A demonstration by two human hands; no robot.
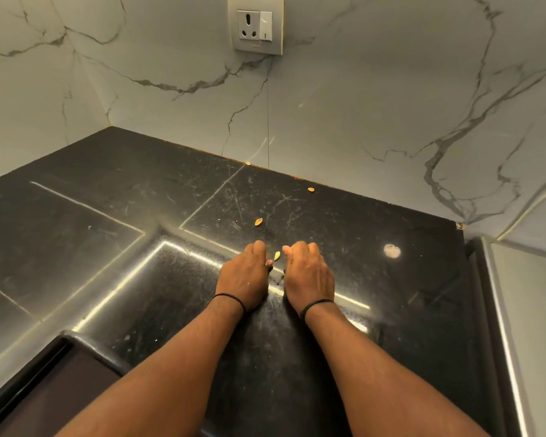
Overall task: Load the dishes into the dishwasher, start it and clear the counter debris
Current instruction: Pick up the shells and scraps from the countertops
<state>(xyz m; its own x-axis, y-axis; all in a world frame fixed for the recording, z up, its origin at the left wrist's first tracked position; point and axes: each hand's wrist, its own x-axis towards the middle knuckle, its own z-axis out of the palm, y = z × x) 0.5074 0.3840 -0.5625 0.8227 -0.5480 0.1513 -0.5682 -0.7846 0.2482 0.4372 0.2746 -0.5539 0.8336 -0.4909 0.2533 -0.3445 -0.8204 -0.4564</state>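
We hold both hands low over the black worktop (344,342), knuckles up and side by side, with a narrow gap between them. Our left hand (245,274) has its fingers curled under; whether they pinch anything we cannot tell, since the fingertips are hidden beneath the hand. Our right hand (308,272) is curled the same way, and we cannot tell what, if anything, it holds.

In the gap between the two hands, just off the left hand's fingertips, lies a small yellow scrap (276,255) on the worktop; contact with either hand is not clear. Just beyond the left hand's knuckles lies a second orange scrap (258,221), apart from both hands. Farther out, past the right hand and near the foot of the wall, sits a third orange scrap (311,189).

Off to the right of the right hand is a pale round spot (392,250) on the worktop. Each wrist wears a thin black band. High on the marble wall (360,105) ahead of the hands is a white socket plate (255,25).
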